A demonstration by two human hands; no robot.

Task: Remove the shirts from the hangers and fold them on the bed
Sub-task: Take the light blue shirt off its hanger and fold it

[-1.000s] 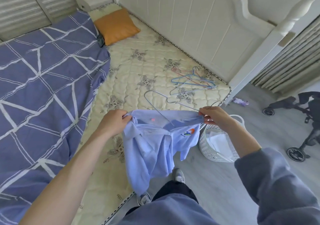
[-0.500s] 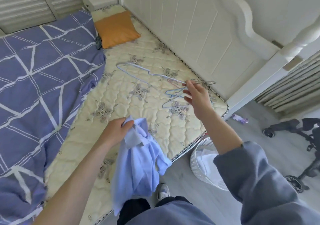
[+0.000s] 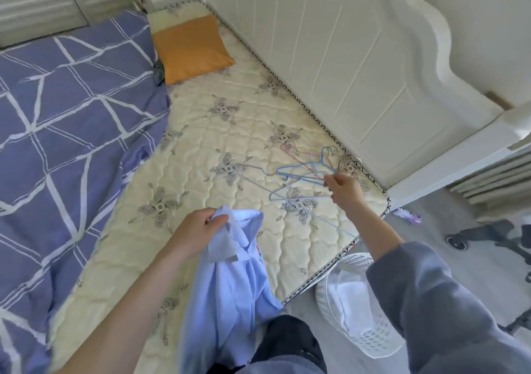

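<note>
Left hand (image 3: pixel 201 230) clutching crumpled pale-blue shirt (image 3: pixel 230 301) by collar, right hand (image 3: pixel 344 191) at wire hangers (image 3: pixel 301 172), grip unclear

The shirt (image 3: pixel 230 287) is thin, smooth, light-blue woven cloth. The hangers (image 3: pixel 298 173) are slim coated wire. The mattress (image 3: pixel 201 155) is quilted cream fabric with a faint sheen, and the duvet (image 3: pixel 71 100) is matt cloth. The laundry basket (image 3: pixel 370 342) is perforated white plastic, and the bed board (image 3: pixel 330 57) is glossy white-painted panelling.
</note>
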